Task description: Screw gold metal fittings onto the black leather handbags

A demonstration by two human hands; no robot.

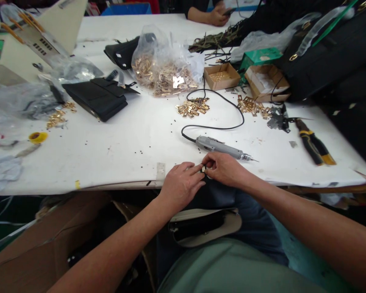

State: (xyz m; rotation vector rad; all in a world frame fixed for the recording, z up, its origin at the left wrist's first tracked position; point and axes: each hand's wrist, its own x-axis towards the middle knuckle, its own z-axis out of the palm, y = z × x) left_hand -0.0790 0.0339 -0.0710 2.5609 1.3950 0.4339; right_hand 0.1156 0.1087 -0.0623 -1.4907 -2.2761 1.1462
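Note:
A handbag with a dark outside and a pale lining (201,238) rests on the lap, its mouth toward me. At the table's front edge my left hand (183,183) grips the bag's dark flap, fingers laid over it and thumb hidden. My right hand (224,167) pinches a small gold metal fitting (203,169) at the left fingertips. Just beyond the hands lies a grey electric screwdriver (218,146), its bit pointing right.
Gold fittings (192,107) lie piled behind the screwdriver, near a plastic bag of gold parts (171,73). Pliers (315,142) lie right, below cardboard boxes (222,76). A black bag (99,95) and yellow tape (38,137) are left. Across the table, another person's hand (219,15) holds a phone.

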